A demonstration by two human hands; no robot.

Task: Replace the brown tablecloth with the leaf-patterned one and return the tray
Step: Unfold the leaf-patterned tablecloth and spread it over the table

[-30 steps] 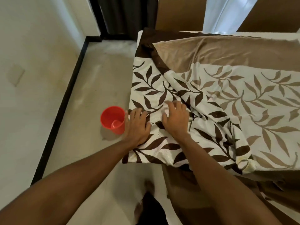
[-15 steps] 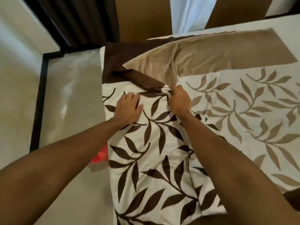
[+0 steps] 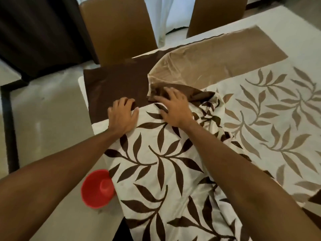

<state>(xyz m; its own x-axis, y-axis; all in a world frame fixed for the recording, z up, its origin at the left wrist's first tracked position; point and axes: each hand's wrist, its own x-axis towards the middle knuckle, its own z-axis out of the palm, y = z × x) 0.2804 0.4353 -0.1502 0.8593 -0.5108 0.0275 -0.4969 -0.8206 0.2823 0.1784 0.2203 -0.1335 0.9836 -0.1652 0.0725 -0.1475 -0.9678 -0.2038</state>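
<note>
Brown tablecloth (image 3: pixel 118 82) is lying under the leaf-patterned cloth (image 3: pixel 165 162); I am pressing left hand (image 3: pixel 123 117) and right hand (image 3: pixel 173 108), fingers flat, gripping nothing, at its far edge. By pushing, I am risking bunching both layers.

Cream fabric leaf-patterned tablecloth (image 3: pixel 165 171): dark brown leaf sprays on one part, paler tan leaves on the other. Plain dark brown fabric tablecloth (image 3: pixel 118 80), its folded-back underside glossy tan. Round red plastic cup (image 3: pixel 98 188). Tan upholstered chair backs (image 3: pixel 118 28).
</note>
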